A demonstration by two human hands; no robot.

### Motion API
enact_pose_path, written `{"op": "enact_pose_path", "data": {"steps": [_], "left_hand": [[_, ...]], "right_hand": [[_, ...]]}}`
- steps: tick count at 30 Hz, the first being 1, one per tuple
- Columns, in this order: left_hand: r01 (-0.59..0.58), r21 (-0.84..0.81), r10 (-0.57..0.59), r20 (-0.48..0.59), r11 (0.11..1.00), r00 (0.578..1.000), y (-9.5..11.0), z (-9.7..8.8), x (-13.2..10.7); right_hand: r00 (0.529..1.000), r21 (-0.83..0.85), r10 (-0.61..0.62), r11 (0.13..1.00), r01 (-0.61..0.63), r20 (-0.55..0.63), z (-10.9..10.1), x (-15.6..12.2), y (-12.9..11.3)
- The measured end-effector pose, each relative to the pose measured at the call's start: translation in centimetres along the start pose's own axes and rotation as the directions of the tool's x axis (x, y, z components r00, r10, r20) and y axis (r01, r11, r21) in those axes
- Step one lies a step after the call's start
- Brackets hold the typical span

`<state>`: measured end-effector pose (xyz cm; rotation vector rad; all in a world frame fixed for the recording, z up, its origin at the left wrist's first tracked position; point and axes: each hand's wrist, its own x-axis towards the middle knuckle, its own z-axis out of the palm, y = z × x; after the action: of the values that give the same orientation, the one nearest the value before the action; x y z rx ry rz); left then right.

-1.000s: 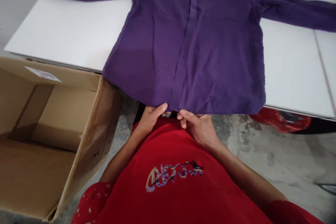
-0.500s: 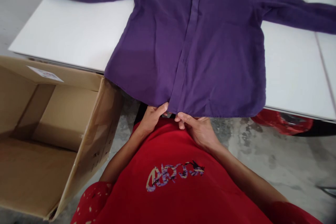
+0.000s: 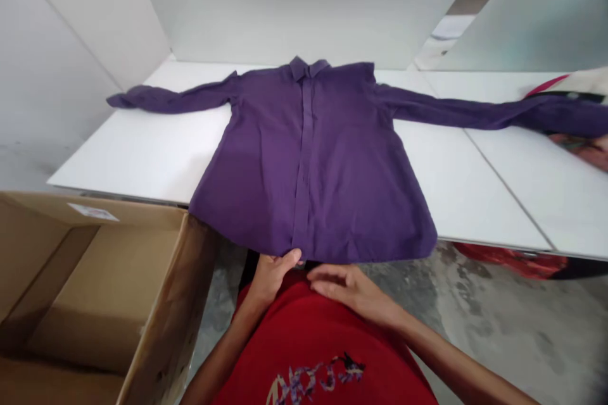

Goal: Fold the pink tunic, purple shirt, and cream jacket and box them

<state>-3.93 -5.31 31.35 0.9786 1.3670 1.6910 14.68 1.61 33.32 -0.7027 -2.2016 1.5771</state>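
Observation:
A purple long-sleeved shirt [image 3: 308, 164] lies face up on the white table [image 3: 142, 152], sleeves spread to both sides, its hem hanging over the near edge. My left hand [image 3: 273, 272] pinches the hem at the button placket, thumb on top. My right hand [image 3: 349, 288] is just below the hem, off the cloth, with fingers loosely stretched toward the left and nothing in them. I wear a red top [image 3: 313, 354].
An open cardboard box [image 3: 95, 291] stands on the floor at my left, against the table edge. Red and black cloth [image 3: 513, 259] lies under the table at right. More fabric [image 3: 579, 114] sits at the table's far right. Grey panels stand behind the table.
The camera has tilted up, showing the whole shirt and the panels behind. My right hand has let go of the hem and dropped slightly; my left hand still holds it.

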Motion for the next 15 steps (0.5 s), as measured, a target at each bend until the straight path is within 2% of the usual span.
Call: {"op": "enact_pose_path", "data": {"steps": [2, 4, 5, 7, 9, 11, 12, 15], "left_hand": [[0.014, 0.012, -0.014, -0.006, 1.000, 1.000, 0.1, 0.0, 0.0], [0.018, 0.022, -0.018, -0.014, 1.000, 1.000, 0.2, 0.0, 0.0], [0.020, 0.030, -0.020, -0.016, 0.999, 1.000, 0.3, -0.1, 0.0], [0.020, 0.049, -0.019, -0.018, 0.999, 1.000, 0.4, -0.2, -0.1], [0.029, 0.077, -0.028, -0.012, 0.997, 1.000, 0.3, -0.3, 0.0], [0.051, 0.100, -0.051, -0.005, 0.994, 0.999, -0.1, -0.5, 0.0], [0.065, 0.104, -0.065, -0.006, 0.992, 0.998, -0.4, -0.6, 0.0], [0.113, 0.119, -0.113, -0.007, 0.986, 0.994, -1.5, -1.1, 0.1]], "right_hand": [[0.987, -0.116, -0.005, 0.993, 0.024, 0.162, -1.7, -1.6, -2.1], [0.966, -0.189, 0.003, 0.981, 0.048, 0.259, -3.9, -2.6, -4.9], [0.965, -0.210, -0.018, 0.975, 0.074, 0.260, -5.1, -2.7, -6.3], [0.981, -0.259, -0.123, 0.953, 0.159, 0.150, -8.1, -1.4, -8.8], [0.962, -0.370, -0.269, 0.899, 0.235, -0.041, -11.5, 1.8, -10.2], [0.906, -0.522, -0.385, 0.817, 0.246, -0.176, -15.1, 6.3, -10.6], [0.879, -0.586, -0.430, 0.774, 0.240, -0.207, -16.8, 8.9, -10.5], [0.843, -0.736, -0.498, 0.646, 0.205, -0.202, -20.6, 16.2, -9.8]]}}
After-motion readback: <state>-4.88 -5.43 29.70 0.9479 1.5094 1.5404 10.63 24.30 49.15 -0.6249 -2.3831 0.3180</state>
